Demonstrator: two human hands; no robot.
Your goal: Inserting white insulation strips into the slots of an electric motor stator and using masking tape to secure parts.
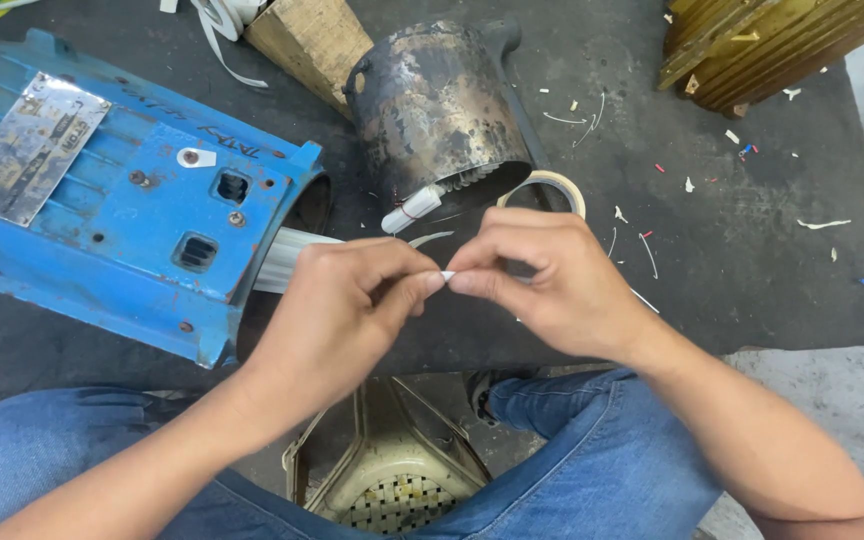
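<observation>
From the head camera I look down on my two hands meeting over the edge of a dark mat (752, 280). My left hand (337, 315) and right hand (552, 285) each pinch one end of a small white strip (446, 274), thumb and forefinger closed tight on it, the other fingers curled loosely. The strip sits between the fingertips, in the air just in front of the open end of the blue motor housing (122, 200), from which pale insulation sleeves (287, 262) stick out. I judge the step in hand to be shaping or folding this strip; the next move would call for a steady pinch and small, even finger pressure so it does not slip. Behind the hands lie a tarnished metal cylinder (437, 100), a roll of tape (552, 185) and a wooden block (312, 40).
</observation>
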